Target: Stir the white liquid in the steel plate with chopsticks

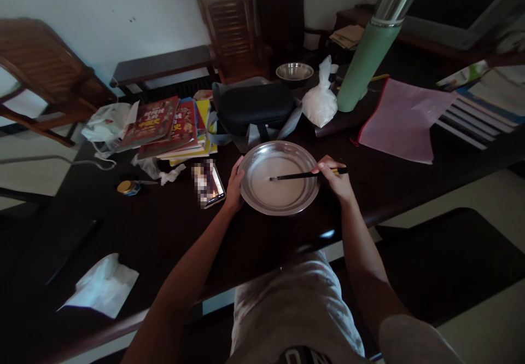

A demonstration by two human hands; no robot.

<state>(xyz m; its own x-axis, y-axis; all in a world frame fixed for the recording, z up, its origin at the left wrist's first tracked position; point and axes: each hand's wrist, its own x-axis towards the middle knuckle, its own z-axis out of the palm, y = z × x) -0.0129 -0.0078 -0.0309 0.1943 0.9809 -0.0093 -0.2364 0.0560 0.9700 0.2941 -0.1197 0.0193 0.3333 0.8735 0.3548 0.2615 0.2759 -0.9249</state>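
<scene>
A wide steel bowl (280, 209) stands on the dark table in front of me, with a pale, milky mixture (283, 190) in it. My left hand (235, 185) grips the bowl's left rim. Held in my right hand (333, 177) are black chopsticks (296, 176), whose tips dip into the mixture near its middle. The right hand is close above the bowl's right rim. Just left of my left hand lies a lit phone (211, 183), part of its screen blurred out.
Behind the bowl sit a black case (256, 107), a tied bag of white powder (320, 104) and a tall green thermos (367, 60). Books (153, 123) are stacked at the left, near a small jar (128, 188). A pink folder (404, 120) lies right; crumpled paper (104, 284) lies front left.
</scene>
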